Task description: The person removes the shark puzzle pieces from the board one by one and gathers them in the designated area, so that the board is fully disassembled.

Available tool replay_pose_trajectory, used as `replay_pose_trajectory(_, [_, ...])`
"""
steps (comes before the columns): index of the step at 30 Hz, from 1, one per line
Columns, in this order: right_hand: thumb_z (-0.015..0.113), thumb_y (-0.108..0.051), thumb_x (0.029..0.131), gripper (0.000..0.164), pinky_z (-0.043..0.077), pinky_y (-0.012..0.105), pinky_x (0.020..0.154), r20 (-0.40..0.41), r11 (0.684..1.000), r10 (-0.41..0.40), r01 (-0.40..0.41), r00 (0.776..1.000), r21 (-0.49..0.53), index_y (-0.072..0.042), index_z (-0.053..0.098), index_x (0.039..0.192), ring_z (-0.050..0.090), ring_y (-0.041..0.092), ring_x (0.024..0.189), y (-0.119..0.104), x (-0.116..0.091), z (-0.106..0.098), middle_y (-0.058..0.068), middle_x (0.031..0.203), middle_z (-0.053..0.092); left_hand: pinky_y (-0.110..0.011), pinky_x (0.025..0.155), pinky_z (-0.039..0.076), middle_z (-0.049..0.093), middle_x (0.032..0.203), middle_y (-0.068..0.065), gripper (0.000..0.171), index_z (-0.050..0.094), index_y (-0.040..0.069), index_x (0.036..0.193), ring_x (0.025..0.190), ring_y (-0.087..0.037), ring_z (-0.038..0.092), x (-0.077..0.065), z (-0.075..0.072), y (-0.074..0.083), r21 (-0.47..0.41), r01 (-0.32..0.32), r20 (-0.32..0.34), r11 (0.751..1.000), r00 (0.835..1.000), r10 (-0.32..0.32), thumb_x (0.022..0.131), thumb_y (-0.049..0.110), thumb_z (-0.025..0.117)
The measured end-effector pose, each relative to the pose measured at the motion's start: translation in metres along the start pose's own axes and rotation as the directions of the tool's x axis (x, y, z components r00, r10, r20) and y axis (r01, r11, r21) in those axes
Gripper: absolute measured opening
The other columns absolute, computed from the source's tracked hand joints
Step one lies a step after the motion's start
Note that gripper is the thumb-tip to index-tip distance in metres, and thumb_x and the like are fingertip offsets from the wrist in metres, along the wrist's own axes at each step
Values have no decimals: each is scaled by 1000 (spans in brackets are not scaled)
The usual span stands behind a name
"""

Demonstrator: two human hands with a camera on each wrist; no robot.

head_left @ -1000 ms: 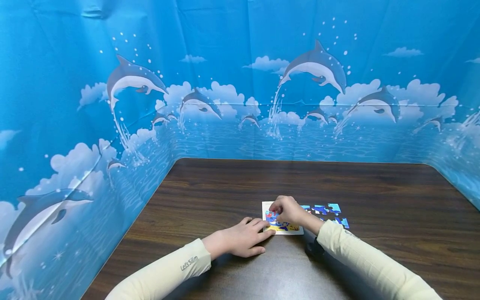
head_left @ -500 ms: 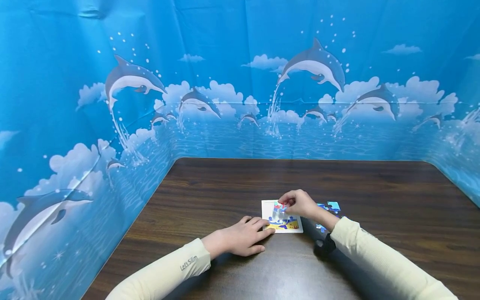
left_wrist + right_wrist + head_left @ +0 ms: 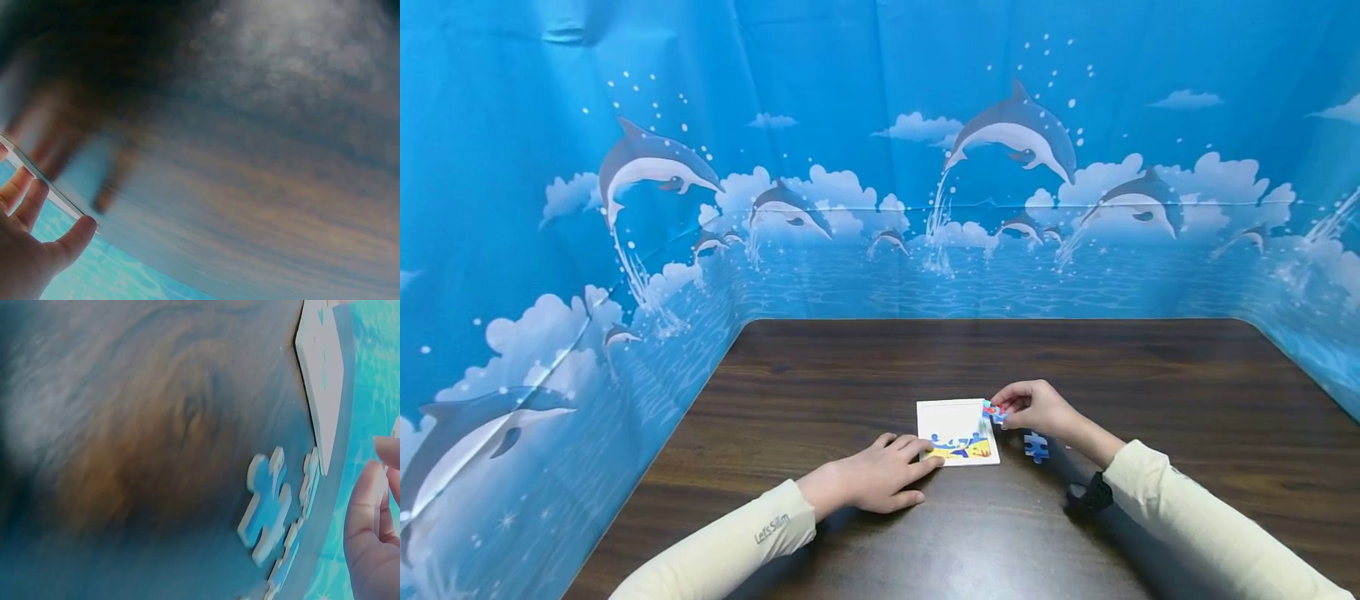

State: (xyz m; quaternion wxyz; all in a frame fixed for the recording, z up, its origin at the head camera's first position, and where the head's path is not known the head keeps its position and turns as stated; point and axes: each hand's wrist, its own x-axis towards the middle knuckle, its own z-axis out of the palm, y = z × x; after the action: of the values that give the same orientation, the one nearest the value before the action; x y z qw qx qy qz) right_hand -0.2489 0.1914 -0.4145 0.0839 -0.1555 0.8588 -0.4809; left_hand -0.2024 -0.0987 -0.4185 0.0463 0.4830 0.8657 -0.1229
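Observation:
In the head view a white-framed puzzle board (image 3: 950, 417) lies on the table, its upper part bare white. Yellow and blue puzzle pieces (image 3: 977, 450) fill the lower strip. My left hand (image 3: 876, 475) rests with spread fingers on the board's lower left corner; the left wrist view shows its fingertips at the edge. At the board's upper right, my right hand (image 3: 1047, 410) pinches a red and blue puzzle piece (image 3: 994, 412). Whether it is a single piece or several joined, I cannot tell. A loose blue puzzle piece (image 3: 1036, 447) lies below that hand.
More loose puzzle pieces (image 3: 287, 553) lie near the blue one in the right wrist view, mostly hidden by my right hand in the head view. The dark wooden table (image 3: 820, 375) is surrounded by a blue dolphin-print cloth (image 3: 850, 150).
My right hand has lifted the red and blue puzzle piece from the board and carried it right, baring the board's upper area. The left hand has stayed on the corner.

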Motion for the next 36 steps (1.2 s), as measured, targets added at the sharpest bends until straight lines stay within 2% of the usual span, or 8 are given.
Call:
replay_pose_trajectory(12, [68,2,77,29,48,24,61,-18,999,43,-42,999,25,8,65,105,53,12,72,5,-11,-13,12,88,63,-45,102,38,31,147,-3,54,27,24,148,135,-18,34,-1,-1,-1,-22,12,6,1000,1000,-12,99,44,37])
replay_pose_trajectory(20, [65,4,75,28,48,25,61,-36,997,72,-73,997,-34,5,66,103,52,15,75,12,-18,-19,9,88,63,-46,103,37,31,148,-3,54,26,24,148,135,-19,33,-2,-2,-2,-31,10,20,999,1000,-9,99,44,37])
replay_pose_trajectory(24, [65,6,75,28,47,24,60,-19,998,51,-52,999,-38,6,66,102,52,14,73,15,-20,-21,11,88,63,-46,103,37,31,148,-3,54,26,24,148,135,-19,33,-1,-2,-3,-28,8,26,1000,1000,-7,99,45,37])
replay_pose_trajectory(30, [64,8,73,27,47,22,60,60,999,-6,8,998,-36,8,65,100,53,10,72,17,-23,-17,14,89,64,-46,104,37,30,148,-3,54,25,24,148,135,-19,33,0,-3,-3,-35,6,35,999,999,-5,99,45,36])
replay_pose_trajectory(36, [66,7,71,26,45,22,58,76,988,-45,56,996,-143,4,68,97,50,9,70,18,-24,-11,9,88,64,-46,103,38,31,147,-3,54,27,24,148,135,-19,34,1,-3,0,-30,4,24,1000,1000,-3,99,44,37])
